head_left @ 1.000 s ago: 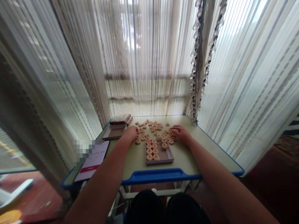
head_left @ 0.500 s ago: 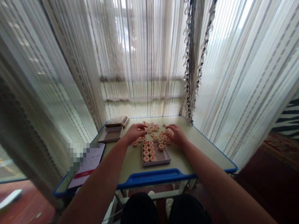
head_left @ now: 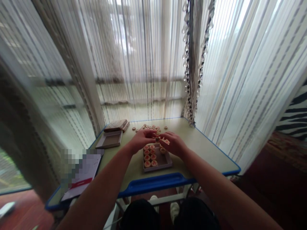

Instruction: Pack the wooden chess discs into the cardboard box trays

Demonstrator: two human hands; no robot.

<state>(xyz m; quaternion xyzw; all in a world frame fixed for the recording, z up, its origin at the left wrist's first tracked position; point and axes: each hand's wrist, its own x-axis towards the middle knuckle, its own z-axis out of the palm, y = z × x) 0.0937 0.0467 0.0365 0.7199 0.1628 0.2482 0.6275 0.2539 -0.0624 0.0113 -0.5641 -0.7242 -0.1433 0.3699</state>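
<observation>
My left hand (head_left: 143, 140) is over the table with thumb and fingers closed about a round wooden Chinese chess piece (head_left: 157, 139) at their tips. From the other side my right hand (head_left: 173, 143) comes close to that same piece, its fingers stretched out; whether they touch it is unclear. Just below both hands lies a shallow open box (head_left: 161, 167). Two columns of red-marked chess pieces (head_left: 153, 157) fill its left side. Another piece (head_left: 163, 150) sits at its upper right, partly hidden by my right hand.
Loose chess pieces (head_left: 144, 126) are scattered beyond my hands. At the left stand an empty box lid (head_left: 109, 142), a folded brown item (head_left: 116, 125) and a tablet-like screen (head_left: 88, 169). The table (head_left: 206, 153) has a blue edge; curtains (head_left: 144, 64) hang behind it.
My hands have come together above the far edge of the box. My right hand has moved left and nearer, off the loose pieces. The camera view has shifted slightly.
</observation>
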